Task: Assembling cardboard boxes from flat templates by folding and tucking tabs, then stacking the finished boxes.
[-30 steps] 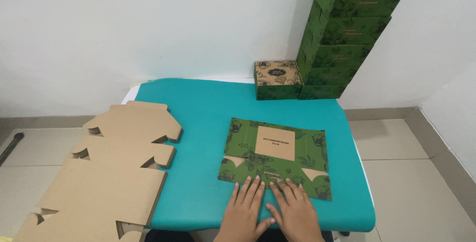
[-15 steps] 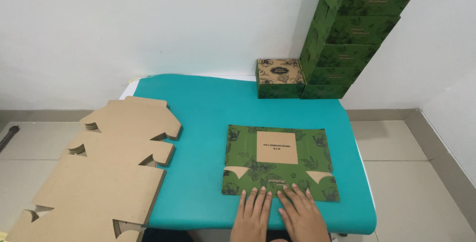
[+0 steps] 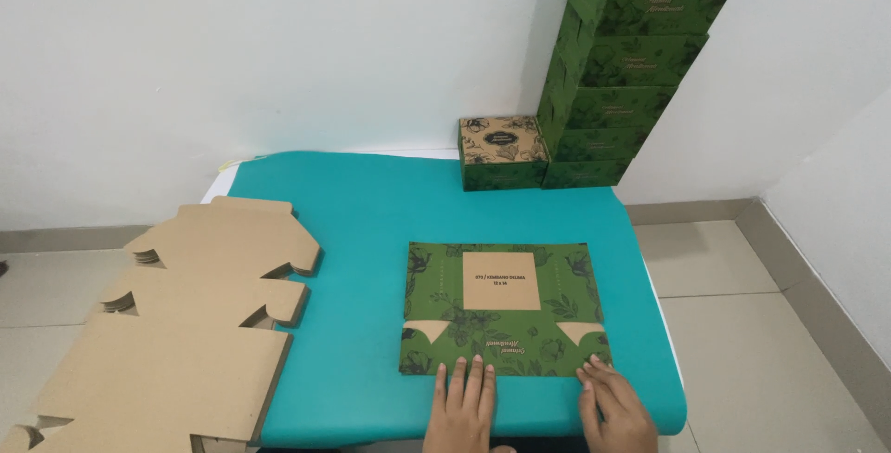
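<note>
A flat, unfolded green cardboard box blank (image 3: 501, 309) with leaf print and a tan square panel lies on the teal table (image 3: 371, 221). My left hand (image 3: 462, 408) rests flat at the blank's near edge, fingers together and pointing away from me. My right hand (image 3: 617, 408) lies flat by the blank's near right corner, fingertips touching its edge. Neither hand holds anything.
A stack of plain brown die-cut box blanks (image 3: 186, 323) covers the table's left side and overhangs it. One assembled small box with a tan lid (image 3: 503, 151) stands at the far edge. A tall stack of green boxes (image 3: 631, 63) leans against the white wall. Tiled floor lies to the right.
The view has tilted and both hands have slid back toward me, from on the blank's near part to its near edge. My right hand has moved right toward the corner.
</note>
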